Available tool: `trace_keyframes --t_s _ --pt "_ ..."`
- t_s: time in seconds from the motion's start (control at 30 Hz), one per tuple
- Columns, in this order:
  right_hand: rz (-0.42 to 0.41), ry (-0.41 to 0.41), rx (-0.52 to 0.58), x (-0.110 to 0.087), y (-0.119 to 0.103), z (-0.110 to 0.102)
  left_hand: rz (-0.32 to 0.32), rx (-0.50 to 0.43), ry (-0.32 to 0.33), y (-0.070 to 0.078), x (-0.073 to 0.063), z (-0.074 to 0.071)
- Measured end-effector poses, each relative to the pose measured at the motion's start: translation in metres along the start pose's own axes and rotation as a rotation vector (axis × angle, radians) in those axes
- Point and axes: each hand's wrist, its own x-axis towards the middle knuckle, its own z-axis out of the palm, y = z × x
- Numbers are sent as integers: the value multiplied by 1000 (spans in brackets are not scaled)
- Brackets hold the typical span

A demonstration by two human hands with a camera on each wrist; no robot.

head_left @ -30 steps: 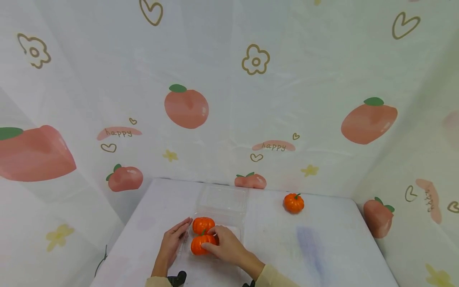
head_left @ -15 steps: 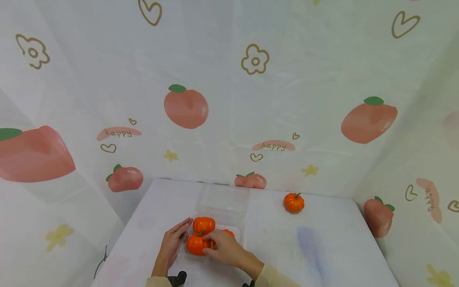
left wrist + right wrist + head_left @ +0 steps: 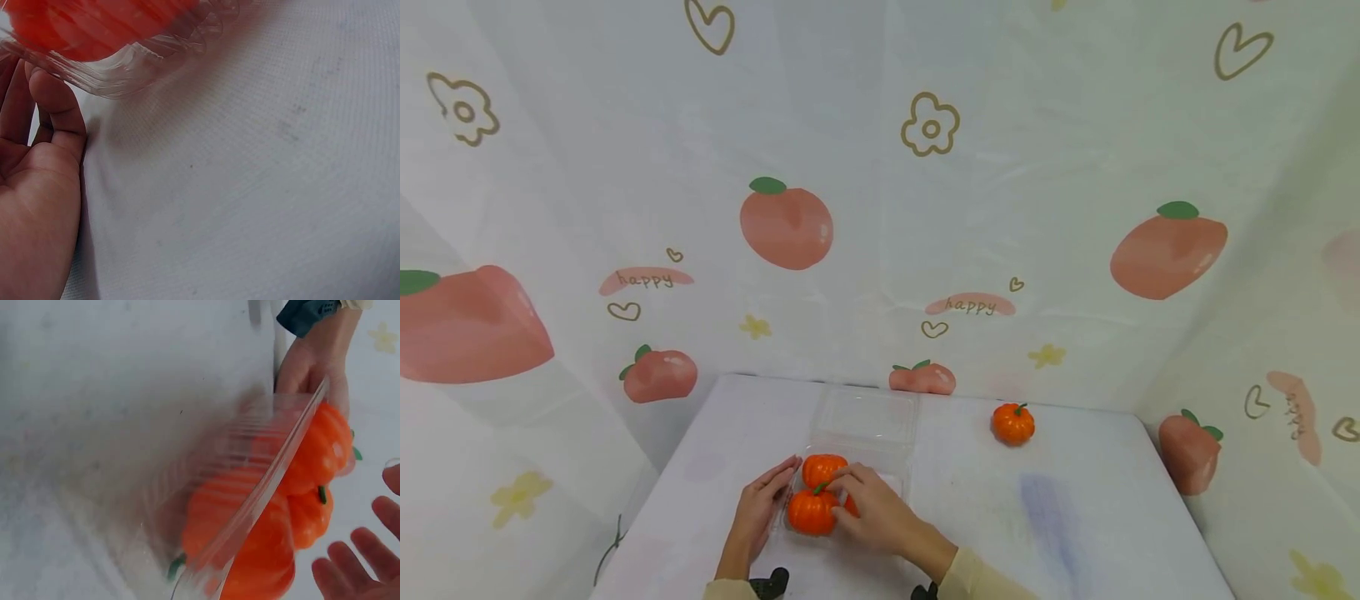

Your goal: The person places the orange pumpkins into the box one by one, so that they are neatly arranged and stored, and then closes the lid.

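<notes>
A clear plastic box has its lid laid back, away from the person. Inside are three small orange toy pumpkins: the back-left pumpkin, the front-left pumpkin with a green stem, and another pumpkin mostly covered by the right hand. Against the box's left wall rests my left hand, and its fingertips touch the plastic in the left wrist view. My right hand is over the pumpkins. In the right wrist view its spread fingers are apart from them, holding nothing.
One more orange pumpkin stands on the white table toward the back right. A printed curtain closes off the back and both sides. A dark cord hangs at the left.
The right hand gripped the front pumpkin, shifted it a little left in the box and let it go. Its fingers have since drawn slightly back. The left hand stays at the box wall.
</notes>
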Motion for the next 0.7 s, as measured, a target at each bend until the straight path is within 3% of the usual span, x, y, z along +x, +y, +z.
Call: trace_keyframes --t_s 0.23,0.5,0.7 --pt "-20 121 -235 -1 10 0 2 -18 3 0 0 0" --pt "55 121 -402 -3 23 -7 -4 -22 6 -2 1 -2" --pt "81 177 -480 -9 36 -11 -27 7 5 -2 3 -1"
